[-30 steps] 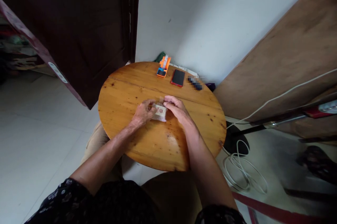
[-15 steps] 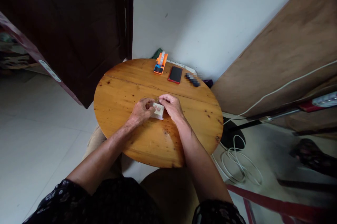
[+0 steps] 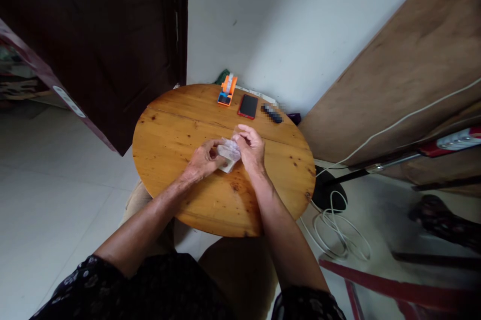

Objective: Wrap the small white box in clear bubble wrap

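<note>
A small pale box [image 3: 227, 165] with clear plastic film sits low over the wooden table between my hands. My left hand [image 3: 205, 159] grips its left side, thumb on the near side and fingers at the far edge. Crinkled, see-through film [image 3: 230, 148] rises over the top of the box. My right hand [image 3: 251, 145] pinches this film between thumb and fingers at the box's right far corner. The printing on the box is mostly covered by the film.
Toward the back of the round wooden table [image 3: 169, 129] stand an orange tape dispenser [image 3: 227, 89], a red-edged phone [image 3: 248, 106] and a dark blurred item [image 3: 272, 113]. A white cable [image 3: 334, 225] lies coiled on the floor at right, near a red bar [image 3: 376, 280].
My right hand has moved up and to the right, drawing the clear film over the box. The printed face, visible before, is now veiled. My left hand keeps its hold.
</note>
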### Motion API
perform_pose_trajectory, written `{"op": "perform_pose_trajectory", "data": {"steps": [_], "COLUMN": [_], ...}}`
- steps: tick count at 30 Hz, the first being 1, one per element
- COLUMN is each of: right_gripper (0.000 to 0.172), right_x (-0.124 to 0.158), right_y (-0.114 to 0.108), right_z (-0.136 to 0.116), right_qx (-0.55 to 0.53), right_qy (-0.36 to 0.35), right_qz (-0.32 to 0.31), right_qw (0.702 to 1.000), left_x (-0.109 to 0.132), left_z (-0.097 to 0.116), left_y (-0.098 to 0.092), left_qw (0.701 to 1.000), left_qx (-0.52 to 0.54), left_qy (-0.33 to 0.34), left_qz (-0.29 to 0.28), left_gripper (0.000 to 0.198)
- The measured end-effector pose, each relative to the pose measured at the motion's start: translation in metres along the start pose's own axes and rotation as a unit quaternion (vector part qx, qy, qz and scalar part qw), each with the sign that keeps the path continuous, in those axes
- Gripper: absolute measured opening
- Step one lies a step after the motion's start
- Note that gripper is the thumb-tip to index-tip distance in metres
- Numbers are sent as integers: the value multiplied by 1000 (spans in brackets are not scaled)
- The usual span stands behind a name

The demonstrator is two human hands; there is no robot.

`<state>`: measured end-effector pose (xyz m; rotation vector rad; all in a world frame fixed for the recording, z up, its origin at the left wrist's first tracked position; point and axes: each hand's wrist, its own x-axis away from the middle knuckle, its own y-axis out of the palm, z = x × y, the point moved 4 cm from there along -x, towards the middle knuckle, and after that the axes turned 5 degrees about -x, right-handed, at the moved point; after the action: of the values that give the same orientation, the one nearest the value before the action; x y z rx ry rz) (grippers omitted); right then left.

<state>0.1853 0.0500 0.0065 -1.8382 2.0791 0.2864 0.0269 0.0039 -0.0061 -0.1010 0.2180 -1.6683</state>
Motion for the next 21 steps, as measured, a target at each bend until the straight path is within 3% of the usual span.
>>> {"op": "perform_pose_trajectory", "data": {"steps": [5, 9, 13, 17, 21], "right_gripper": [30, 28, 29, 30, 27], "right_x": [-5, -8, -9, -9, -4], "right_y": [-7, -12, -13, -22, -31], "right_z": [-4, -3, 3, 4, -13], "right_qx": [-14, -39, -55, -21, 6], "right_qy": [-27, -15, 12, -10, -50], "right_qz": [34, 57, 40, 73, 108], "right_qw": [999, 998, 998, 997, 993], "left_x": [3, 1, 0, -1, -4], "left_z": [12, 12, 7, -2, -10], "left_y": [-4, -4, 1, 1, 2], "left_qw": [997, 997, 998, 1000, 998], "left_qx": [-49, -52, -35, -10, 48], "left_qy": [57, 55, 33, 0, -30], "left_qz": [22, 11, -46, -30, -20], "left_gripper": [24, 12, 21, 27, 37]}}
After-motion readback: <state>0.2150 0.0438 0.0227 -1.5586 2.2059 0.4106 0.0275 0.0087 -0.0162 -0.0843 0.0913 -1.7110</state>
